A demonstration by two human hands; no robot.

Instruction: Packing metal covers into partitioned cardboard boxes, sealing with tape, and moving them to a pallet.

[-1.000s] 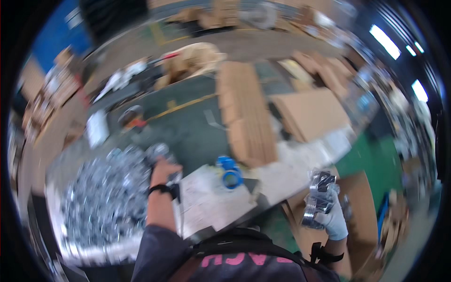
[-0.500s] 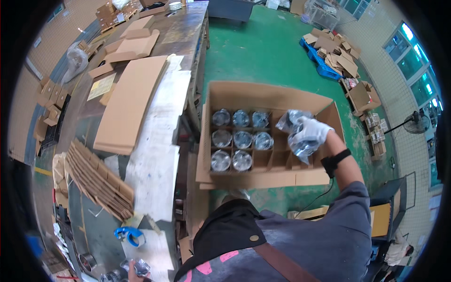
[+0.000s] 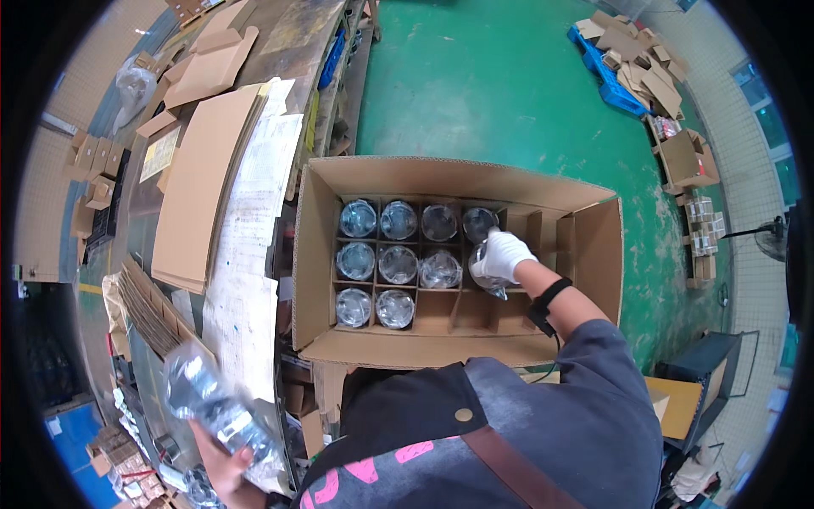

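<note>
Head view: nearest, at the left, the bare left hand (image 3: 222, 462) grips a bundle of plastic-wrapped pieces (image 3: 231, 424), its thumb pressed on the film; the far end of the bundle is blurred. More film-wrapped goods (image 3: 200, 485) lie just left of that wrist. The person's dark shirt (image 3: 543, 407) fills the near middle, a brown strap (image 3: 517, 467) running across it.

Just beyond stands an open carton (image 3: 458, 349), split by cardboard dividers into compartments. The right hand (image 3: 506, 256), in a white glove, reaches in from the near right and is closed around a wrapped piece (image 3: 487, 276) at the fourth compartment from the left in the middle row; its fingertips are partly hidden. Two round clear pieces sit at the left of the near row, three in the middle row left of the glove, and four in the far row.

Left of the carton, the worktop (image 3: 284, 38) carries a bundle of cardboard strips (image 3: 151, 310), white sheets (image 3: 242, 246), a stack of flat cardboard (image 3: 208, 191) and, farther along, an unfolded box (image 3: 222, 59).

At the right, a black fan (image 3: 770, 237) stands near the wall. Far off, on the green floor (image 3: 458, 85), a blue pallet (image 3: 604, 78) bears loose cardboard (image 3: 649, 81).
</note>
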